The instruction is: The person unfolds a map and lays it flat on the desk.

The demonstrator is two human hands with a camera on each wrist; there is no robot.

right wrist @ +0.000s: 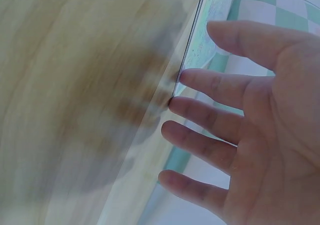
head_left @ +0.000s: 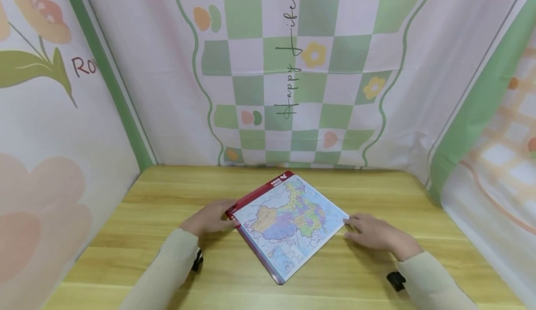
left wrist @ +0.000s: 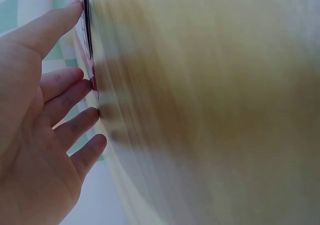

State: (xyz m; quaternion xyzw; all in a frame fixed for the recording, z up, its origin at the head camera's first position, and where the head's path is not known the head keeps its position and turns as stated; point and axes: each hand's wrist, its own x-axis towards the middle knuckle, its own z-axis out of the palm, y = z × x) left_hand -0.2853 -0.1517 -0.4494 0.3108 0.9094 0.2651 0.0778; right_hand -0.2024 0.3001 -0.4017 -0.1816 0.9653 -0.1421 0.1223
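A flat square map board (head_left: 289, 217) lies turned cornerwise on the wooden table. It shows a map in several colours and has a dark red border along two sides. My left hand (head_left: 211, 218) touches its left corner; in the left wrist view the thumb (left wrist: 60, 22) lies at the board's edge, with the fingers spread loosely near the corner. At the opposite corner, my right hand (head_left: 370, 231) touches the board with fingertips. The right wrist view shows those fingers (right wrist: 212, 85) fairly straight, and the thumb is apart from them.
The wooden table (head_left: 167, 184) carries the board between both forearms. Behind it hangs a green-and-white checked cloth (head_left: 280, 58), and patterned cloths flank the left and right sides. Black straps (head_left: 395, 281) show beneath the sleeves.
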